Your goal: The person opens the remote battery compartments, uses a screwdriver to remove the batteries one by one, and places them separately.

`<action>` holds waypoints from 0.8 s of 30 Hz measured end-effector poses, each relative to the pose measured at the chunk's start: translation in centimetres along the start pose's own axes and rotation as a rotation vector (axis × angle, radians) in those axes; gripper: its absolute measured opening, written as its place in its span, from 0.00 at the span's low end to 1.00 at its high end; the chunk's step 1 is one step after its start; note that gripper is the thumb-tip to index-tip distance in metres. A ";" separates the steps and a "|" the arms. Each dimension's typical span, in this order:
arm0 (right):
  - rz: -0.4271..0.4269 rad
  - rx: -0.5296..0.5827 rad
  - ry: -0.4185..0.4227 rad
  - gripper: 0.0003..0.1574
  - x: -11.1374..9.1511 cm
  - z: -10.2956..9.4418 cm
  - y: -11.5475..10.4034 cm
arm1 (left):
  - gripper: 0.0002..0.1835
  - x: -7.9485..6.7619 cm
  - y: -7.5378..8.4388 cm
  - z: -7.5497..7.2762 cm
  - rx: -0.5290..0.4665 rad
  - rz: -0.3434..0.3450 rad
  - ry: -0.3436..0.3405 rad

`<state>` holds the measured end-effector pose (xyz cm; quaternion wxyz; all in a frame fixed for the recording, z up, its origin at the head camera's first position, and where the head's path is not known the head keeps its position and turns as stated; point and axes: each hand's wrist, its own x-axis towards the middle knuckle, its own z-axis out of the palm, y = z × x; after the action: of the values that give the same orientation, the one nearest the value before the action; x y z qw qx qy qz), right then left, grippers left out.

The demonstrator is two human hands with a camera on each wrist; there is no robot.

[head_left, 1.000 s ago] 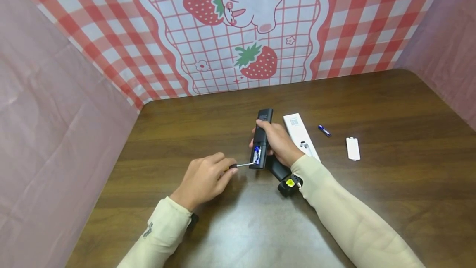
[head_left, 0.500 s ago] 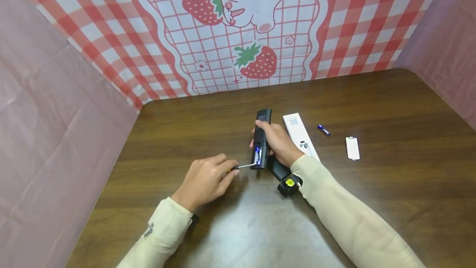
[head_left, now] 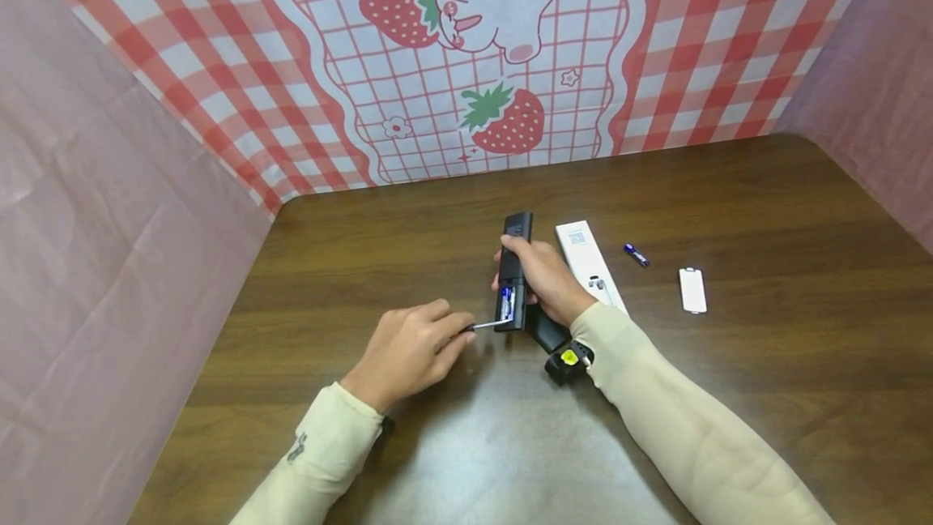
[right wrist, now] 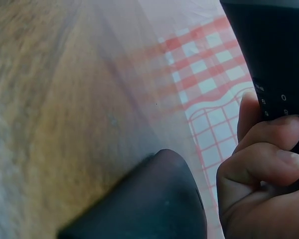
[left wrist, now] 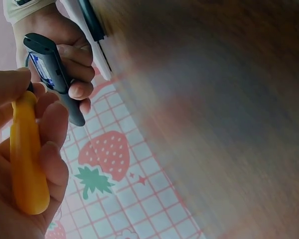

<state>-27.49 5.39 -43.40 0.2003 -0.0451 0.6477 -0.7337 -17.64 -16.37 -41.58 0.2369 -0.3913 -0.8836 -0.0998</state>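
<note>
My right hand [head_left: 550,278] holds a black remote control [head_left: 513,258] back up, its battery compartment uncovered toward me. Blue-and-white batteries [head_left: 507,303] sit inside it. Fingers of that hand curl over the button side of the remote [right wrist: 274,59] in the right wrist view. My left hand [head_left: 411,347] grips a screwdriver [left wrist: 27,159] by its yellow handle, seen in the left wrist view. In the head view, the metal shaft [head_left: 490,324] reaches to the compartment's near end, by the batteries; whether its tip touches one is too small to tell.
Right of the remote lies a long white box [head_left: 583,253], partly behind my right hand. Farther right are a loose blue battery [head_left: 636,255] and a white battery cover [head_left: 692,291]. A dark flat object [head_left: 547,332] shows below my right hand. A checked cloth [head_left: 430,160] hangs behind the table.
My left hand and the screwdriver have shifted slightly right. The remote's near end has also moved a little right, while my right hand keeps its hold.
</note>
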 end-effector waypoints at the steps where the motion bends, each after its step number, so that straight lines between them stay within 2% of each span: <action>1: 0.000 -0.004 0.001 0.36 0.0 0.0 0.0 | 0.10 0.0 0.0 0.0 -0.012 0.002 -0.001; 7: 0.001 -0.039 0.002 0.34 -0.1 0.0 0.0 | 0.07 0.1 0.2 0.3 -0.093 0.008 0.005; 24: 0.022 -0.097 0.013 0.34 -0.3 0.2 -0.1 | 0.07 0.1 0.5 -0.1 -0.107 0.008 -0.022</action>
<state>-27.17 5.34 -43.20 0.2015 -0.0428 0.6841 -0.6997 -17.30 -16.05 -41.44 0.2063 -0.4080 -0.8780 -0.1414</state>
